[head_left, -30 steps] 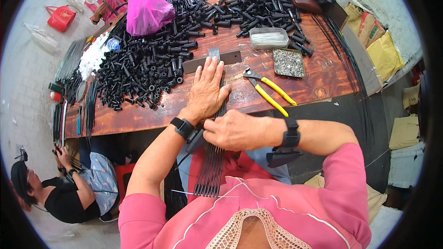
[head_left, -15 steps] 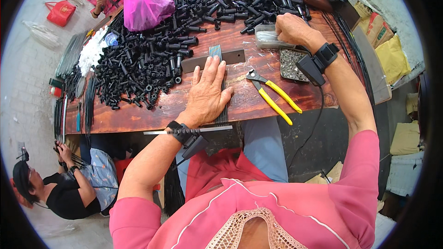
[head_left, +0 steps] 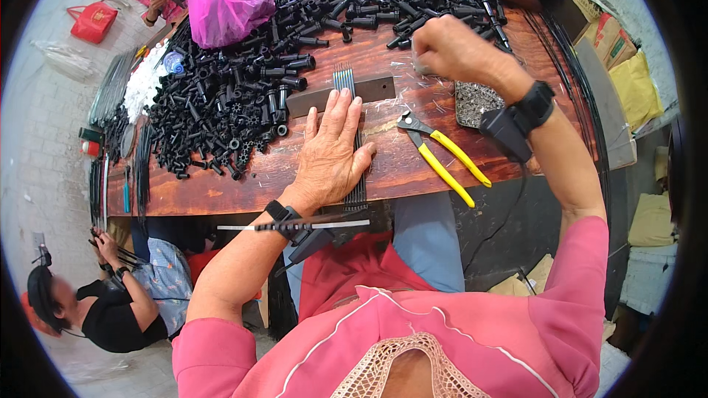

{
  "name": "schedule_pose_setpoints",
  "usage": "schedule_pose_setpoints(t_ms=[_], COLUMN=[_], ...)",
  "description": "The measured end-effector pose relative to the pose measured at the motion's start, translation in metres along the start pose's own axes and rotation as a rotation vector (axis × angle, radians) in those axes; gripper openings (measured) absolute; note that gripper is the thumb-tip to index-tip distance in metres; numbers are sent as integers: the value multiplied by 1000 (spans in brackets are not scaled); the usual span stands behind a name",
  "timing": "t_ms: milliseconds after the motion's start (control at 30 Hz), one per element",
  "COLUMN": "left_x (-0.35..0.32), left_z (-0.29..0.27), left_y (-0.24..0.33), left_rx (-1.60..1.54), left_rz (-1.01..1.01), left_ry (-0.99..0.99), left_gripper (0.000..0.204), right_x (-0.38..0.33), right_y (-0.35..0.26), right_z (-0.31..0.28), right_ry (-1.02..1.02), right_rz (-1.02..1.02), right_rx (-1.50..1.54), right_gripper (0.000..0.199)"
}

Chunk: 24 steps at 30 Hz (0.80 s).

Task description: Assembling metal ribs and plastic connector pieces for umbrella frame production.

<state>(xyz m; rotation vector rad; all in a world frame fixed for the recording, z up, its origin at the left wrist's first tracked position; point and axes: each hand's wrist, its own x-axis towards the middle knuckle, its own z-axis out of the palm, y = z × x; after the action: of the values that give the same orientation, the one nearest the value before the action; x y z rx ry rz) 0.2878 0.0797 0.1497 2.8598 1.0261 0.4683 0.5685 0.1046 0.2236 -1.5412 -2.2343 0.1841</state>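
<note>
Rods: thin dark rods (head_left: 357,177) lie flat at the desk's (head_left: 221,195) near edge.
Left hand (head_left: 332,153): open palm pressing them down, unmoved.
Pliers: yellow-handled pliers (head_left: 442,158) just right, untouched.
Right hand (head_left: 446,50): has left the rods, now curled shut over the clear tray (head_left: 424,66) toward the far edge, apparently fetching parts.

— What kind of place is this?

— It looks like a small assembly workshop. The wooden worktop (head_left: 413,169) is covered with heaps of black plastic parts (head_left: 221,103), and there are bundles of thin black rods (head_left: 352,140), a tray of small metal pieces (head_left: 472,103) and yellow-handled pliers (head_left: 442,158).

— Anything else?

— Yes. Another person (head_left: 110,309) sits on the paved floor with rods, and cardboard boxes (head_left: 612,37) stand beside the worktop.
</note>
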Motion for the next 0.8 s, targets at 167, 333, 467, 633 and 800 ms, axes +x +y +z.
schedule_pose_setpoints(t_ms=[167, 333, 467, 633, 800], left_x=[2, 3, 2, 2, 3], left_z=[0, 1, 0, 1, 1], left_y=[2, 3, 2, 2, 1], left_rx=[4, 13, 14, 7, 14], left_rz=[11, 12, 0, -1, 4], left_ry=[0, -3, 7, 5, 5], left_gripper=[69, 69, 69, 69, 69], right_x=[12, 14, 14, 14, 15], right_y=[-18, -10, -18, -19, -15], right_z=[41, 58, 53, 54, 56], right_ry=[21, -27, -130, -152, -167], right_rz=[-29, -68, -43, -57, -74], right_rx=[78, 79, 46, 14, 24], right_gripper=[21, 39, 46, 49, 52])
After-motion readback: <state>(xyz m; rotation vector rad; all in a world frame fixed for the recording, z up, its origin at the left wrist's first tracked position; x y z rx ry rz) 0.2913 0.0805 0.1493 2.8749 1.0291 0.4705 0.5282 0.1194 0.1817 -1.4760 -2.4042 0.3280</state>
